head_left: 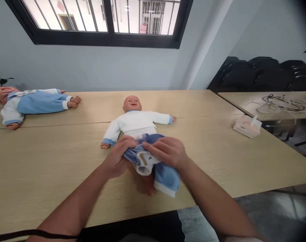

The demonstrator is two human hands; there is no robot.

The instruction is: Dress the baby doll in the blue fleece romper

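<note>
A baby doll lies on its back, head toward the wall, in a white top with blue cuffs. Around its lower body are bunched blue doll trousers with white hems, one leg hanging to the right. My left hand is closed on the left side of the bunched cloth, thumb on top. At the other side my right hand grips the waist part, its thumb and fingers pressed together. Below the cloth a doll foot shows dimly; the rest of the legs is hidden.
A second doll in blue trousers lies at the far left of the wooden table. A tissue box stands near the right edge. Tangled cables lie on another table, with stacked black chairs behind.
</note>
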